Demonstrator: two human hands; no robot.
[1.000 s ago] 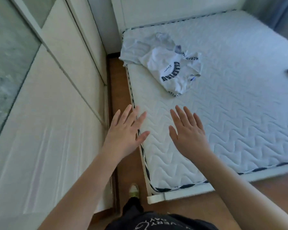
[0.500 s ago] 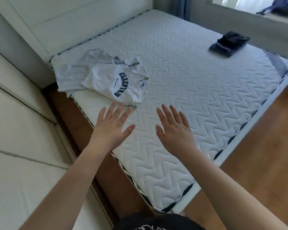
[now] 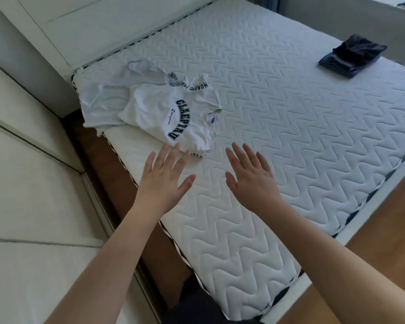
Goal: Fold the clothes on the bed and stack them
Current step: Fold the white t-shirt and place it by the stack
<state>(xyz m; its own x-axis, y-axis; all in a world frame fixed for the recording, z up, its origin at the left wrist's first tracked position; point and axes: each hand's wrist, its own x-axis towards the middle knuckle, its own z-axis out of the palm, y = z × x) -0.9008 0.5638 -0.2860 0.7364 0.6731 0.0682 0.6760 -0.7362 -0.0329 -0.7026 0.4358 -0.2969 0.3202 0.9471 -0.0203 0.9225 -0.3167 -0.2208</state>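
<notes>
A crumpled white T-shirt (image 3: 157, 111) with dark blue lettering lies near the head-end left corner of the quilted white mattress (image 3: 278, 118), partly over a second pale garment (image 3: 98, 99). A folded dark blue garment (image 3: 351, 57) sits near the far right edge. My left hand (image 3: 164, 181) hovers flat with fingers spread, fingertips at the shirt's near hem. My right hand (image 3: 250, 176) is held out beside it over bare mattress, fingers straight, holding nothing.
A white wardrobe (image 3: 33, 206) runs along the left, leaving a narrow strip of brown floor (image 3: 117, 199) between it and the bed. A white headboard (image 3: 98, 26) stands behind the shirts. Wood floor (image 3: 384, 230) lies past the bed's right edge.
The view has swung right, bringing the dark folded garment into sight. Both hands have reached forward toward the white shirt, staying flat and empty.
</notes>
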